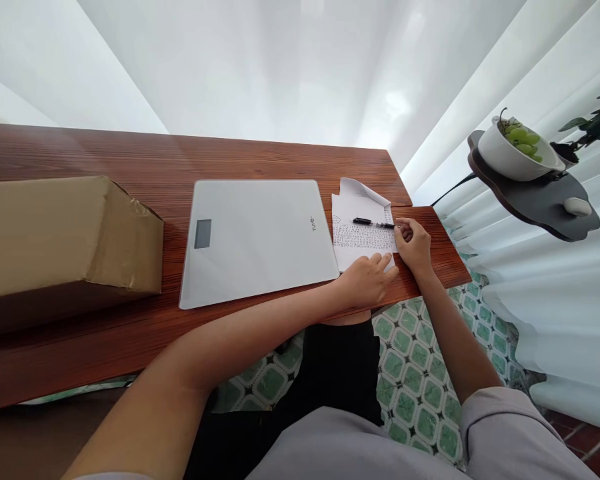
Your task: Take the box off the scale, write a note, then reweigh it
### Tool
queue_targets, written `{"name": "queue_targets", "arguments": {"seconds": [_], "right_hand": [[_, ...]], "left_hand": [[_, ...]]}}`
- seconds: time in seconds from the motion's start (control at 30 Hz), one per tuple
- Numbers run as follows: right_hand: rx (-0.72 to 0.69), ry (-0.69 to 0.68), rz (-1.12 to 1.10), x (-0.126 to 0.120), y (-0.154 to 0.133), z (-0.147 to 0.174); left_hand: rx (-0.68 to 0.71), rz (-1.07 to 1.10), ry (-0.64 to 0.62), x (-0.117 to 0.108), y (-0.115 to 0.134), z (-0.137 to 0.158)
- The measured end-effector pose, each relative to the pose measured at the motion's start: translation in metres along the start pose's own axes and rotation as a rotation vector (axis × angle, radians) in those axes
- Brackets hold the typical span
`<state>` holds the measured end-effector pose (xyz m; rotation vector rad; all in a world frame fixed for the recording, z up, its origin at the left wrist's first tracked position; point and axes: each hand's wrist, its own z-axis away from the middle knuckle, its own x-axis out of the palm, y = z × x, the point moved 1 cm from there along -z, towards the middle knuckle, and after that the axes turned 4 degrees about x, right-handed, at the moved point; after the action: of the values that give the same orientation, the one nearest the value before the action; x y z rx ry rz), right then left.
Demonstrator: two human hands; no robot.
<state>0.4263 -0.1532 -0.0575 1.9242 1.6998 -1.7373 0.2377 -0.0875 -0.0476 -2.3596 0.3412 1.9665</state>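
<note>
White sheets of paper (363,258) covered in rows of small handwriting lie at the right of the wooden table, the top sheet curled at its far edge. A black and clear pen (364,221) lies across the writing. My right hand (413,245) is at the paper's right edge, thumb and forefinger closed around the end of the pen. Stretched across my body, my left hand (369,279) rests on the near edge of the paper with its fingers extended. Left of the paper, close to my left wrist, lies a flat white digital scale (260,233) with a grey display.
A cardboard box (40,240) stands on the left of the wooden table (260,153). Beyond the table's right end, a dark wavy stand (525,207) carries a white bowl (515,157) of green grapes, a white mouse-like object (577,207) and a plant. White curtains hang around.
</note>
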Motion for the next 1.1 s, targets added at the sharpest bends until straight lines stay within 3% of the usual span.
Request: {"name": "queue_targets", "arguments": {"seconds": [0.13,0.3,0.53,0.7,0.87,1.0,1.1], "right_hand": [[-0.046,0.015,0.052,-0.001,-0.006,0.003],[-0.12,-0.101,0.163,0.001,-0.009,0.007],[-0.137,-0.132,0.232,0.003,-0.008,0.005],[-0.139,-0.127,0.241,0.004,-0.008,0.005],[-0.17,-0.119,0.306,0.004,-0.006,0.004],[-0.167,-0.146,0.357,0.003,-0.006,0.004],[-0.157,-0.157,0.401,0.002,-0.006,0.003]], "left_hand": [[0.004,-0.005,0.013,-0.001,0.0,0.001],[0.006,-0.004,0.028,0.0,0.0,-0.001],[0.047,-0.052,0.079,0.005,-0.002,-0.002],[0.076,-0.08,0.06,-0.005,-0.005,0.007],[0.149,-0.127,0.106,-0.022,0.003,0.03],[0.279,-0.196,0.288,-0.035,0.009,0.065],[0.279,-0.295,0.391,-0.049,0.006,0.098]]}}
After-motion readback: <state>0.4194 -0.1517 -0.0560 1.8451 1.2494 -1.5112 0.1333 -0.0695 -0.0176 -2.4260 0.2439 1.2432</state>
